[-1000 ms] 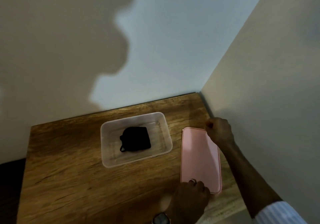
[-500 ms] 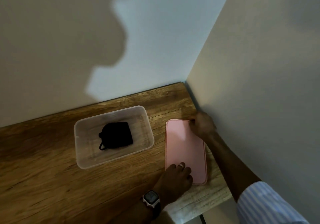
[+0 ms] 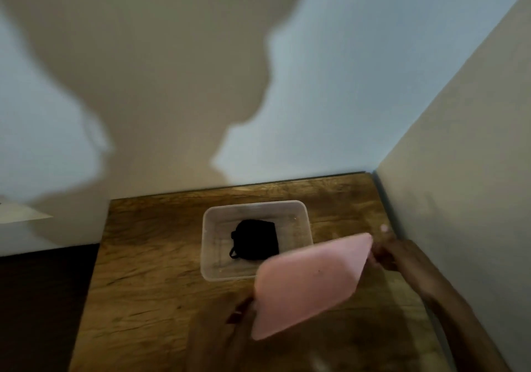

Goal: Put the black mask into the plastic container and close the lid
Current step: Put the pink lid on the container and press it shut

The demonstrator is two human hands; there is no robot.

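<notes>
The black mask (image 3: 255, 239) lies folded inside the clear plastic container (image 3: 212, 268), which stands open on the wooden table (image 3: 149, 271). The pink lid (image 3: 310, 282) is off the table, tilted in the air just in front and to the right of the container, covering its near right corner. My left hand (image 3: 235, 320) grips the lid's near left edge; it is blurred and partly hidden by the lid. My right hand (image 3: 385, 253) holds the lid's far right corner.
The table sits in a corner, with a wall close along its right side (image 3: 459, 199) and another behind it (image 3: 287, 84). A dark drop (image 3: 43, 299) lies beyond the table's left edge.
Both hands have lifted the pink lid from flat on the table and swung it up and left toward the container. The view has shifted and is blurred.
</notes>
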